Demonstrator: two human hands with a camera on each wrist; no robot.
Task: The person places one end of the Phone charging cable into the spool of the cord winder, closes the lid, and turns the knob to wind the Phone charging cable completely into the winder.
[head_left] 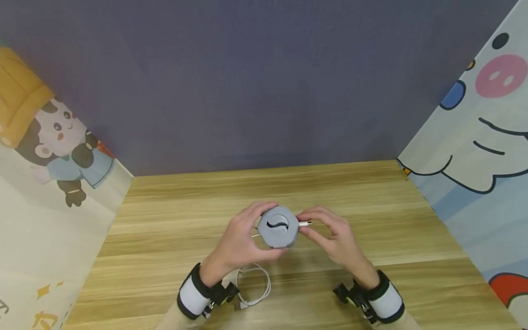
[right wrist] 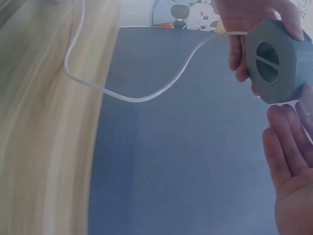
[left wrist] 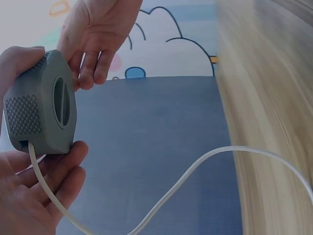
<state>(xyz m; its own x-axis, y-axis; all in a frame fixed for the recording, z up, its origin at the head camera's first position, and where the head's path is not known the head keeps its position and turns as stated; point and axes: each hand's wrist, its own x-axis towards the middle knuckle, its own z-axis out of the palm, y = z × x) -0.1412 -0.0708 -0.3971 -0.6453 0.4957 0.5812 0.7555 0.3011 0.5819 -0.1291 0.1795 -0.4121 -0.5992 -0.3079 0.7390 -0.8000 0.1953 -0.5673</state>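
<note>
A grey hexagonal cable winder (head_left: 278, 238) with a round recessed centre is held up over the table. My left hand (head_left: 241, 238) grips it by its edges, fingers along the far side and thumb along the near side. From its right edge sticks a white cable plug (head_left: 305, 224) with a metal tip. Thumb and index finger of my right hand (head_left: 336, 236) pinch close around that plug, right beside the winder. A white cable (left wrist: 193, 169) leaves the winder's left side and hangs in a curve. In the right wrist view, the plug is hidden.
A loop of the white cable (head_left: 269, 288) lies on the wooden table (head_left: 165, 206) near my left wrist, its USB end (head_left: 243, 305) beside it. A dark blue-grey panel (head_left: 264, 91) stands behind the table, with cartoon-printed walls on both sides.
</note>
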